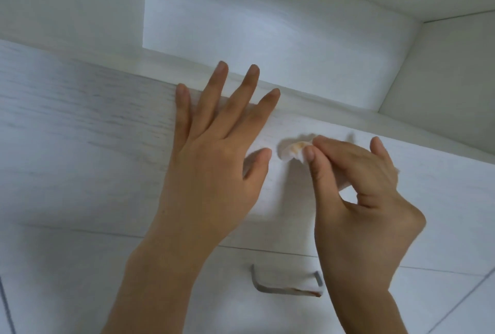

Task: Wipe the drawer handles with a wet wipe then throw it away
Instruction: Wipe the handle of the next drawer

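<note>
While our right hand [359, 199] pinches the stained wet wipe [293, 150] and our left hand [214, 151] lies flat, we judge the near handle [284, 290] unfinished, disposal outstanding.

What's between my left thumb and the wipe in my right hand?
Only a bare strip of the white drawer front, in the head view. The thumb of the left hand and the wet wipe the right hand pinches do not touch.
</note>
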